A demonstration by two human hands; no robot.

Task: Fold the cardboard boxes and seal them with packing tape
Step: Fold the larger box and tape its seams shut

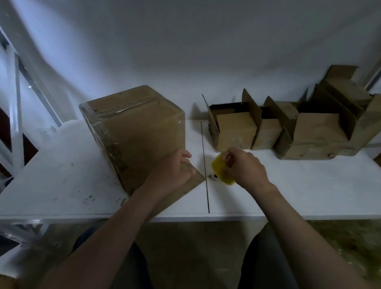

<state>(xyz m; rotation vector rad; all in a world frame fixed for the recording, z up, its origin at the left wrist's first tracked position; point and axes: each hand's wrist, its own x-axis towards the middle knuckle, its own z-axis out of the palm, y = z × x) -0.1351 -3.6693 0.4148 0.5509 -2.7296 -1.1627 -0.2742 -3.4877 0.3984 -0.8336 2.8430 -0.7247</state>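
1. The box stands left of centre on the table. Glossy tape already shows across its top and down its left corner.
2. A flap sticks out from the box's near right bottom edge and lies low over the table. Its corner points toward the dark seam that runs front to back in the tabletop.
3. The left hand lies on this flap beside the box wall. Its fingers are fairly straight and press down rather than curl round anything.
4. The right hand has its fingers clamped round a yellow dispenser, which appears to be the tape tool. It is held just above the table on the far side of the seam.
5. Key relation: the flap lies to the left of the dispenser, very near it, with only the seam between them. The right hand is the nearer one for taping, and the left is already placed to hold the cardboard.
6. The flap's free edge runs diagonally from the box toward the person, so a tape pass would probably follow that line.
7. Judged step: the flap needs folding up against the box before tape can bridge it.
8. Open boxes wait along the back right, flaps up and unsealed.
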